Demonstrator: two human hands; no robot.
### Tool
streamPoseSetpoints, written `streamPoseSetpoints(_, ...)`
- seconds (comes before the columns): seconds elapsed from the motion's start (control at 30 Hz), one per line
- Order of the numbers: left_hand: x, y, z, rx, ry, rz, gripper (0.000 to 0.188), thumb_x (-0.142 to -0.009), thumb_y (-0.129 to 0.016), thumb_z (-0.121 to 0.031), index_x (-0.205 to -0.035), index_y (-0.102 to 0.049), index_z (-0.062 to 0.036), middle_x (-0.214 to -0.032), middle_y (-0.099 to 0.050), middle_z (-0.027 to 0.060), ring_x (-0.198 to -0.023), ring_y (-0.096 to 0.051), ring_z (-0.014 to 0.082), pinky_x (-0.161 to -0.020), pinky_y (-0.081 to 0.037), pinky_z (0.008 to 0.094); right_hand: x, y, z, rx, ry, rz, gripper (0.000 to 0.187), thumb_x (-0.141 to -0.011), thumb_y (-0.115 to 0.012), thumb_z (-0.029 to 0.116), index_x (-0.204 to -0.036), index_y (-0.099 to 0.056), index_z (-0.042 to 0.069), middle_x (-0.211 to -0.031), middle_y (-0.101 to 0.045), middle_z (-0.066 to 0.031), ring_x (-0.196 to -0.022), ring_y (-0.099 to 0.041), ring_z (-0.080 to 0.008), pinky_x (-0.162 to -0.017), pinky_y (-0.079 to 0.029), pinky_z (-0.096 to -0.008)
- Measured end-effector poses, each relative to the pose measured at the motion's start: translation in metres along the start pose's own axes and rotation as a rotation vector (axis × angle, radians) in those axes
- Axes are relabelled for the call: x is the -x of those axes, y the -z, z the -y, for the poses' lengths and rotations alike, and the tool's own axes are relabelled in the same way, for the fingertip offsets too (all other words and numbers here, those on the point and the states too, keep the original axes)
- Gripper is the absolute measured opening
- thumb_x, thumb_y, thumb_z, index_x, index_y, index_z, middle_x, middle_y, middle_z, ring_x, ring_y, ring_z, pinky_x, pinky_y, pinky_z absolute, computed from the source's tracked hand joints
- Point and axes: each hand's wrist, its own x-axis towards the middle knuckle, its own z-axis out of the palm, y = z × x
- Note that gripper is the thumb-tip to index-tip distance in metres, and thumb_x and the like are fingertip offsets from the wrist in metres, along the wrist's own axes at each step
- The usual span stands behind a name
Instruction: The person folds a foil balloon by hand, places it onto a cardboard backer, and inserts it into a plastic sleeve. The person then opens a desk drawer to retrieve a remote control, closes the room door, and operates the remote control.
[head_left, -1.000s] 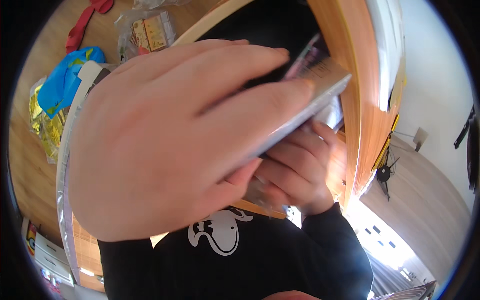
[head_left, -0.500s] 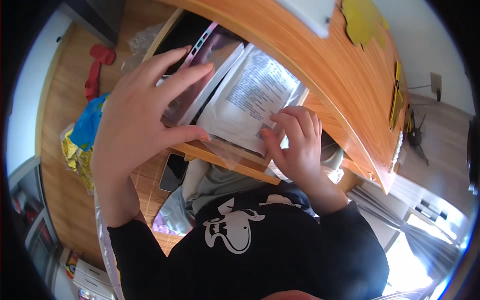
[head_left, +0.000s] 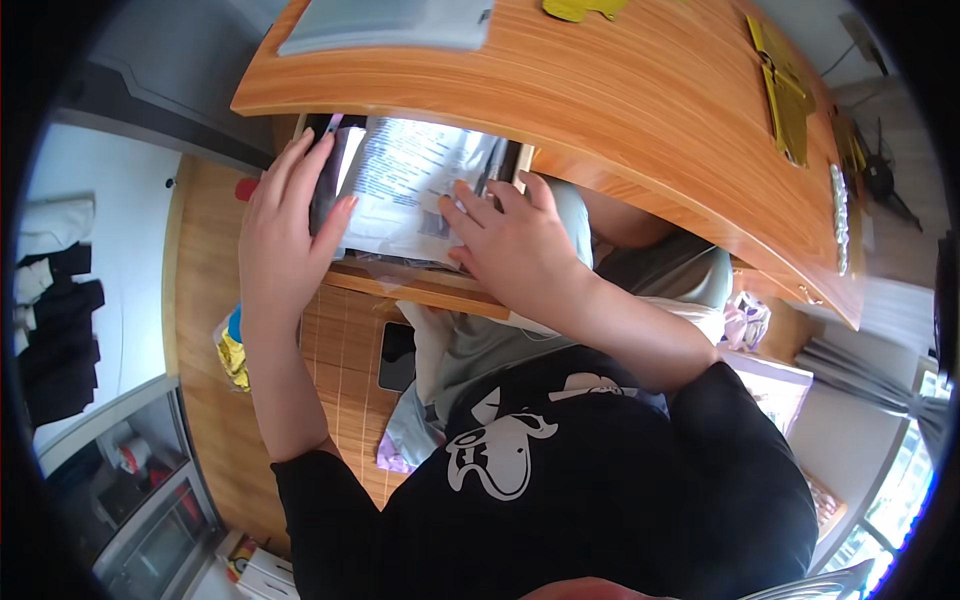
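An open wooden drawer sticks out from under the desk in front of me. In it lies a flat white plastic packet covered in small dark print. My left hand is open at the drawer's left side, fingers stretched toward the desk edge and thumb beside the packet. Beyond those fingers, thin upright items are partly hidden. My right hand rests over the packet's right part, fingers apart and slightly bent, gripping nothing visible. Its fingertips touch or nearly touch the plastic.
The wooden desktop overhangs the drawer. A clear plastic folder and gold foil pieces lie on it. A dark phone is on the floor below, left of my legs. Gold foil packaging lies further left.
The view has turned, showing more desktop and less of the drawer's inside. My left hand is now further from the camera, at the drawer's left side. My right hand reaches further over the packet.
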Motion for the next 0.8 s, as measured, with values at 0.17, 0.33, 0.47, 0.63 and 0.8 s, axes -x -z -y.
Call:
streamPoseSetpoints(0.17, -0.006, -0.008, -0.026, -0.188, -0.274, 0.067, 0.057, -0.082, -0.08, -0.03, -0.135, -0.063, -0.0159, -0.144, -0.057, 0.0081, -0.131, -0.055, 0.0315, -0.107, -0.045, 0.0453, 0.005, 0.0, 0.0, -0.025, -0.001, -0.034, 0.045, -0.097, -0.063, 0.034, -0.134, -0.058, 0.009, -0.131, -0.061, -0.0073, -0.117, -0.058, -0.0258, -0.111, -0.036, -0.0482)
streamPoseSetpoints(0.33, -0.004, -0.016, -0.024, -0.246, -0.234, 0.149, 0.064, -0.076, -0.085, -0.029, -0.136, -0.063, -0.0204, -0.148, -0.053, 0.0048, -0.135, -0.05, 0.0296, -0.11, -0.04, 0.0457, 0.012, 0.025, 0.002, 0.044, -0.038, 0.159, 0.046, -0.095, -0.065, 0.032, -0.133, -0.056, 0.006, -0.125, -0.06, -0.0117, -0.115, -0.06, -0.0258, -0.114, -0.034, -0.0485)
streamPoseSetpoints(0.47, -0.004, -0.022, -0.019, -0.255, -0.226, 0.165, 0.062, -0.077, -0.083, -0.026, -0.136, -0.063, -0.0202, -0.152, -0.049, 0.0052, -0.137, -0.047, 0.0301, -0.112, -0.037, 0.047, 0.005, 0.023, -0.003, -0.062, 0.08, 0.308, 0.051, -0.097, -0.063, 0.03, -0.139, -0.05, 0.005, -0.135, -0.055, -0.02, -0.12, -0.06, -0.035, -0.116, -0.032, -0.0547)
streamPoseSetpoints(0.63, -0.004, -0.023, -0.015, -0.221, -0.249, 0.106, 0.062, -0.077, -0.081, -0.022, -0.136, -0.062, -0.0179, -0.158, -0.041, 0.0091, -0.137, -0.045, 0.0335, -0.112, -0.036, 0.049, -0.007, 0.027, 0.006, -0.442, -0.045, 0.313, 0.066, -0.101, -0.057, 0.028, -0.157, -0.029, 0.005, -0.162, -0.023, -0.0309, -0.132, -0.044, -0.0618, -0.114, -0.028, -0.0685)
streamPoseSetpoints(0.8, -0.008, -0.018, -0.04, -0.167, -0.286, 0.049, 0.067, -0.071, -0.086, -0.025, -0.133, -0.064, -0.0177, -0.158, -0.041, 0.0103, -0.138, -0.044, 0.0353, -0.112, -0.038, 0.0498, -0.018, 0.011, 0.025, -0.549, -0.151, 0.288, 0.074, -0.097, -0.06, 0.024, -0.16, -0.023, 0.011, -0.165, -0.015, -0.0296, -0.139, -0.027, -0.0669, -0.116, -0.02, -0.0715)
